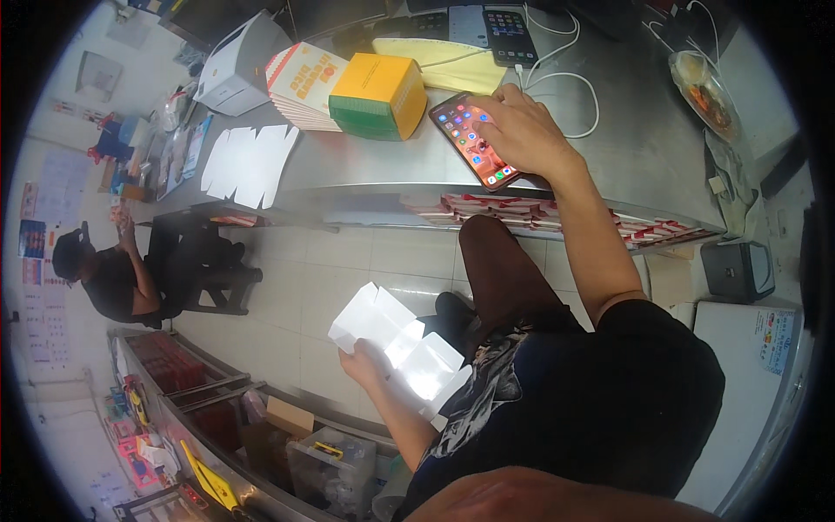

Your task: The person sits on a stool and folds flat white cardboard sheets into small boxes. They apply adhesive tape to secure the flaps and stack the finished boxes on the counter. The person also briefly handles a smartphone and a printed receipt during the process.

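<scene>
A head-worn camera looks down on a person beside a steel table [365, 170] that runs across the upper half of the frame.

The left hand [364, 364], at lower centre, pinches a flat, unfolded white cardboard box blank [402, 344] by its lower left edge, fingers closed on the sheet, holding it out over the tiled floor [348, 261]. The blank looks very light and thin, stiff only along its panels and ready to bend at its creases. Glare on it suggests a smooth, somewhat slippery surface. Judging by this, a grip across a broad panel, thumb on one face and fingers on the other, would steady it better than a grip on a narrow flap.

The right hand [522, 130], at upper centre, rests on a smartphone [474, 139] lying flat on the table. Its fingers are loosely spread, fingertips touching the lit screen, not gripping.

To the left of the phone stands a yellow and green carton [378, 96], and left of that a stack of printed box blanks [300, 87]. More white blanks [248, 161] lie flat at the table's left end. A second phone [509, 36] on a white cable lies at the top. Another person [109, 278] sits at the left edge.
</scene>
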